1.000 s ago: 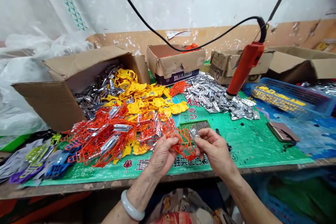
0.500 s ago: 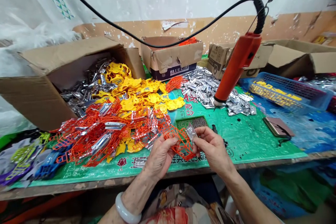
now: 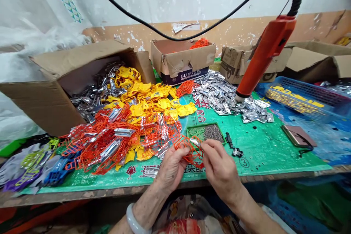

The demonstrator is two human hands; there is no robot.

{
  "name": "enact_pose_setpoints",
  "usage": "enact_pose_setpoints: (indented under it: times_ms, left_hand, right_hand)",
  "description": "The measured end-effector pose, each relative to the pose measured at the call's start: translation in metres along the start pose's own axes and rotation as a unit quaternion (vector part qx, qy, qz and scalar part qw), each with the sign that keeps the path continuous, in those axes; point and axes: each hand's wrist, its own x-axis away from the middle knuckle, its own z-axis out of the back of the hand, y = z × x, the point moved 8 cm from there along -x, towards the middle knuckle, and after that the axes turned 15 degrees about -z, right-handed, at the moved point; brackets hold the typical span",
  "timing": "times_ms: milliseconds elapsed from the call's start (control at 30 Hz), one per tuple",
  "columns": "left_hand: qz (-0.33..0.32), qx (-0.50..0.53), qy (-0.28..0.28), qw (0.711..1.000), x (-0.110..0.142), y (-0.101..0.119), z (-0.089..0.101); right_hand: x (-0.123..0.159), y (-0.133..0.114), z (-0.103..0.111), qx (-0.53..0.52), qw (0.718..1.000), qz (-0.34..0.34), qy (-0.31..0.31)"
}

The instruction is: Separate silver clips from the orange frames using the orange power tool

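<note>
Pinched in my left hand [image 3: 174,164] is an orange plastic lattice frame [image 3: 184,142], held low over the front of the table. My right hand [image 3: 221,164] grips a small shiny metal plate [image 3: 195,141] against the right side of that frame; the fingertips partly hide where the two meet. Just behind the hands sits a green tray [image 3: 189,131] with small dark screws [image 3: 212,131]. An orange electric screwdriver [image 3: 265,56] hangs tip down to the right, with neither hand on it. A loose metal plate [image 3: 151,172] lies left of my left wrist.
Orange frames [image 3: 101,140] and yellow plastic parts [image 3: 153,102] are heaped at left, before a tipped cardboard box [image 3: 38,106]. Silver plates [image 3: 219,91] are piled behind the tray. A blue basket [image 3: 331,98] and a notebook [image 3: 296,136] lie right. A black cable [image 3: 164,31] droops across.
My right hand has turned and brought the metal plate from upright beside the orange frame to lying against it. The screwdriver's upper end has swung right in view.
</note>
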Motion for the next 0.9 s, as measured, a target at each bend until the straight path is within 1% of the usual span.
enact_pose_setpoints:
  times_ms: [67,167,233,333,400,467,500,567,633,667,767,833,900]
  left_hand:
    - [0.002,0.012,0.02,1.0,-0.001,-0.001,0.004]
    - [-0.002,0.028,0.028,0.999,-0.001,-0.002,0.007]
    - [-0.009,0.028,0.027,0.999,-0.002,-0.001,0.008]
    - [-0.02,0.019,0.024,0.999,-0.002,0.0,0.01]
    - [-0.031,0.016,0.007,0.999,-0.002,0.003,0.008]
    - [-0.041,0.011,-0.025,0.999,-0.001,0.005,0.004]
    - [-0.043,0.008,-0.043,0.998,-0.001,0.006,0.002]
    - [-0.048,0.002,-0.069,0.996,0.0,0.008,-0.002]
    - [-0.051,-0.002,-0.079,0.996,0.0,0.009,-0.004]
    - [-0.056,-0.002,-0.08,0.995,0.0,0.01,-0.004]
    - [-0.08,0.003,-0.085,0.993,0.0,0.012,-0.005]
    - [-0.096,-0.003,-0.087,0.992,0.0,0.013,-0.005]
    - [-0.102,-0.021,-0.076,0.992,0.0,0.012,-0.003]
  right_hand:
    - [0.008,-0.006,-0.005,0.043,0.998,0.046,0.008]
    - [0.013,-0.007,-0.009,0.056,0.997,0.057,0.008]
    - [0.012,-0.005,-0.008,0.032,0.999,0.044,0.002]
    - [0.007,-0.004,-0.002,-0.042,0.999,0.022,-0.013]
    - [0.002,-0.001,0.001,-0.091,0.995,-0.011,-0.039]
    - [-0.003,0.005,-0.001,-0.137,0.984,-0.07,-0.086]
    - [-0.004,0.01,-0.004,-0.163,0.974,-0.108,-0.111]
    - [-0.004,0.022,-0.01,-0.217,0.945,-0.194,-0.151]
    - [-0.001,0.033,-0.014,-0.257,0.915,-0.264,-0.164]
    - [0.0,0.037,-0.016,-0.27,0.905,-0.287,-0.164]
    - [0.001,0.041,-0.018,-0.291,0.892,-0.305,-0.165]
    - [0.002,0.041,-0.02,-0.287,0.892,-0.302,-0.176]
    - [0.003,0.041,-0.023,-0.277,0.892,-0.302,-0.189]
